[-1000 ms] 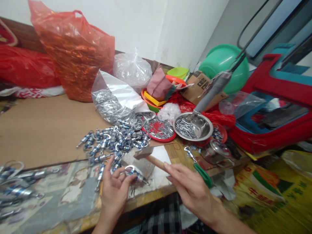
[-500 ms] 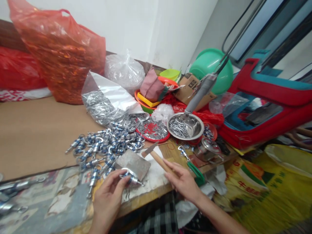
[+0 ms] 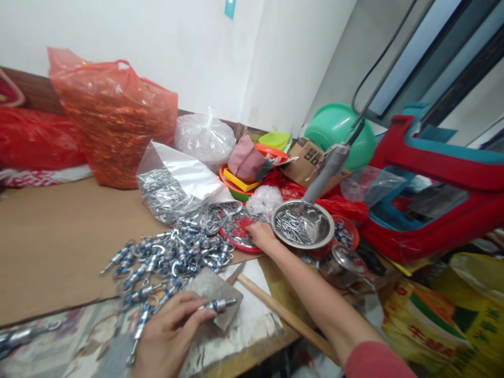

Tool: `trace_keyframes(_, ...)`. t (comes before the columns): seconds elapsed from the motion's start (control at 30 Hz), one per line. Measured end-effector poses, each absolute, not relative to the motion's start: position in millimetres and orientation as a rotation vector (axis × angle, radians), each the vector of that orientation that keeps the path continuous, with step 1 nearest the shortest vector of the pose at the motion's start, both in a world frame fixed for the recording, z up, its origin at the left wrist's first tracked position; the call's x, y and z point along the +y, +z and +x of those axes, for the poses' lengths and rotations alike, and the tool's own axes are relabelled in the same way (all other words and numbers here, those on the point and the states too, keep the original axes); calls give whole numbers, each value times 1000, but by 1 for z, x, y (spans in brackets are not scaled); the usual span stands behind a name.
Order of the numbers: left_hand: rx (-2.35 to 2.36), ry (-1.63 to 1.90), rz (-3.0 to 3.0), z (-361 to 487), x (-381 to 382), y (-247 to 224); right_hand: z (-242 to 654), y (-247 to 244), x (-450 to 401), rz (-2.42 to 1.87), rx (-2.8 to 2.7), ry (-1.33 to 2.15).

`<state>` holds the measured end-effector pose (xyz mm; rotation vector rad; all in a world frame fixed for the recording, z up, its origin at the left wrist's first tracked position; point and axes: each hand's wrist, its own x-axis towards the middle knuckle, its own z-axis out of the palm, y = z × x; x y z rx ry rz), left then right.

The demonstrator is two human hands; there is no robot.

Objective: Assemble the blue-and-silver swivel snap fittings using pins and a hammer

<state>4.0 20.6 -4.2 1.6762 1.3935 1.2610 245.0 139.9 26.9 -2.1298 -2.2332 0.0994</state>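
Probably light, stiff and slick, the metal fitting (image 3: 219, 305) is pinched by its barrel, sensibly, over the metal block (image 3: 208, 285) by the left hand (image 3: 168, 329), whose fingers hide one end, while whether anything is gripped by the right hand (image 3: 262, 236), half-curled at the red tray (image 3: 238, 245), cannot be told.

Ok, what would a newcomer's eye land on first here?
Probably the bulging orange bag at the back left, by the wall. The big green basin at the back right also stands out. Nearer, blue-and-silver metal pieces lie heaped just beyond the left hand.
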Motion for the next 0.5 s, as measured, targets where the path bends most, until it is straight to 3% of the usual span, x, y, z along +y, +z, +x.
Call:
trace_keyframes(0.23, 1358, 1211, 1750, 1, 20, 1, 243, 28, 145, -2055, -2088, 174)
trace_keyframes(0.5, 1375, 1285, 1647, 2, 13, -5, 192, 30, 49, -1566, -1752, 500)
